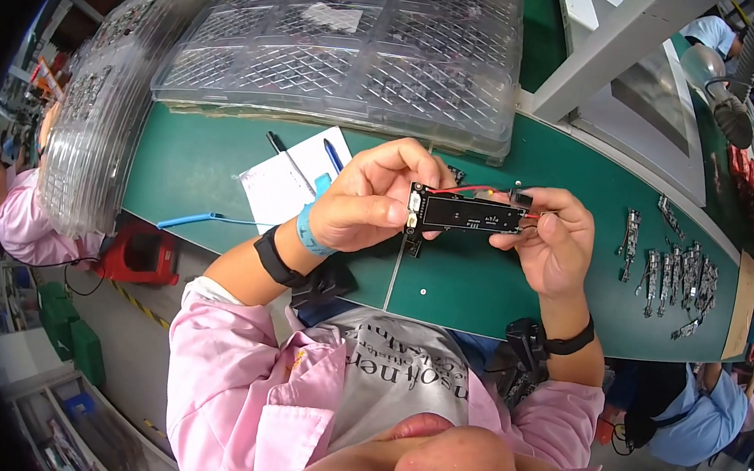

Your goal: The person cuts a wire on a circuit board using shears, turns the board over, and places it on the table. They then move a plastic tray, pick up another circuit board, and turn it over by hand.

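Between my hands, above the green table, is a small circuit board assembly (pixel 472 215) with a long black panel and a red wire arching along its far edge. My left hand (pixel 372 197) pinches its left end, the thumb lying beside white connectors. At the other end, my right hand (pixel 554 239) has thumb and fingers closed around the board's tip, near a small black part and a short red wire. A blue strap and a black band circle my left wrist; a black band is on my right wrist.
Clear plastic trays (pixel 339 59) of boards are stacked at the back, with more trays (pixel 103 109) at left. Paper (pixel 287 181) with pens lies left of my hands. Several small boards (pixel 677 274) rest on the green table (pixel 498 302) at right, below a grey metal frame (pixel 608 53).
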Demonstrator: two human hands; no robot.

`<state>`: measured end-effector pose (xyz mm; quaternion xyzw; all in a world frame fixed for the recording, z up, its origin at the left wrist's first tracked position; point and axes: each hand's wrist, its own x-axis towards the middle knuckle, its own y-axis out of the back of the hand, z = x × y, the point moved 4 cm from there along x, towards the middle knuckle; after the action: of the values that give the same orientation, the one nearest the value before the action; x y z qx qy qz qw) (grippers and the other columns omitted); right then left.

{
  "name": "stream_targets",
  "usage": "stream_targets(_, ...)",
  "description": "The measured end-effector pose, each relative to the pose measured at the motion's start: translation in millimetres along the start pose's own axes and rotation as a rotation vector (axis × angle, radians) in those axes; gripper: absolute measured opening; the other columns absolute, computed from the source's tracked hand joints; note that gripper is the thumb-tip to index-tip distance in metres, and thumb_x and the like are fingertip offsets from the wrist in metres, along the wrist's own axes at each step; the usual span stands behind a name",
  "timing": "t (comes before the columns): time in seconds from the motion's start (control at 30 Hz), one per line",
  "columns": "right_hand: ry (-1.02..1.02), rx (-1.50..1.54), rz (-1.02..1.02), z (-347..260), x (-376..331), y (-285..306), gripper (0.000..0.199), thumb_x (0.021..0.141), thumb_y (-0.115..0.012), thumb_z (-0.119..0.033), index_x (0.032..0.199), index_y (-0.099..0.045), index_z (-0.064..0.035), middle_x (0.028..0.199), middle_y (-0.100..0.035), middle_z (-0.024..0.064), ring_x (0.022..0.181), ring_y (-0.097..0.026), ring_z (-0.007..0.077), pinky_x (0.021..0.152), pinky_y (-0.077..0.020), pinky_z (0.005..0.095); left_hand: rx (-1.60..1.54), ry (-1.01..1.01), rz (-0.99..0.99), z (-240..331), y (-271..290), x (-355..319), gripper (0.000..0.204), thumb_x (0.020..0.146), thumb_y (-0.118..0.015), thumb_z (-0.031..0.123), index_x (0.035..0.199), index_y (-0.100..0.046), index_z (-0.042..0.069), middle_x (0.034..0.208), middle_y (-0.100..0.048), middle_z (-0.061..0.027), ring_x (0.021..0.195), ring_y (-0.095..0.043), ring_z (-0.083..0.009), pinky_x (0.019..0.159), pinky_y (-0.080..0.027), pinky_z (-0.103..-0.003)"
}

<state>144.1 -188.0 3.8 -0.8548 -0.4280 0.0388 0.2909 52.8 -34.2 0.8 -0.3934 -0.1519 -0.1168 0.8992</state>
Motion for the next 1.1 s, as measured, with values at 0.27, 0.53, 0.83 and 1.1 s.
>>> stream_targets(0.27, 0.022, 0.147, -0.095, -1.6, -3.6, 4.1, 0.026, 0.083, -0.049, -0.011, 0.098, -0.048, 0.009, 0.094, -0.056, 0.0246, 0.074, -0.062, 0.0313, 0.062, -0.0531, 0.0347, -0.012, -0.005, 0.185, 0.7, 8.4, -0.7, 0.031, 0.077, -0.056, 0.014, 0.102, -0.044, 0.001, 0.102, -0.049, -0.0137, 0.08, -0.054, -0.0182, 0.072, -0.045, -0.029)
stream_targets(0.53, 0.036, 0.163, -0.109, 4.2, 4.3, 9.4, 0.019, 0.08, -0.053, -0.009, 0.094, -0.053, 0.0047, 0.096, -0.056, 0.022, 0.069, -0.061, 0.0262, 0.059, -0.0506, 0.0318, 0.295, -0.138, 0.132, 5.3, 8.6, 2.5, 0.034, 0.08, -0.051, 0.01, 0.111, -0.042, 0.001, 0.105, -0.049, -0.0142, 0.089, -0.053, -0.0196, 0.078, -0.044, -0.031)
stream_targets(0.83, 0.626, -0.891, -0.018, -16.3, -5.5, -4.9, 0.012, 0.07, -0.056, 0.006, 0.082, -0.057, 0.0037, 0.09, -0.058, 0.0194, 0.079, -0.058, 0.0222, 0.066, -0.0477, 0.0282, 0.223, -0.08, 0.198, 2.1, 3.5, 3.4, 0.043, 0.08, -0.052, 0.007, 0.12, -0.037, 0.001, 0.115, -0.045, -0.0185, 0.104, -0.048, -0.0241, 0.087, -0.041, -0.034)
stream_targets(1.1, 0.83, -1.088, -0.021, -20.1, -10.6, -15.3, 0.015, 0.069, -0.06, 0.007, 0.082, -0.057, 0.0005, 0.09, -0.06, 0.0166, 0.075, -0.06, 0.021, 0.068, -0.0486, 0.0277, 0.39, -0.168, 0.144, 7.6, -3.0, 0.3, 0.05, 0.074, -0.059, 0.007, 0.119, -0.039, 0.003, 0.113, -0.045, -0.0208, 0.107, -0.046, -0.0286, 0.089, -0.04, -0.04)
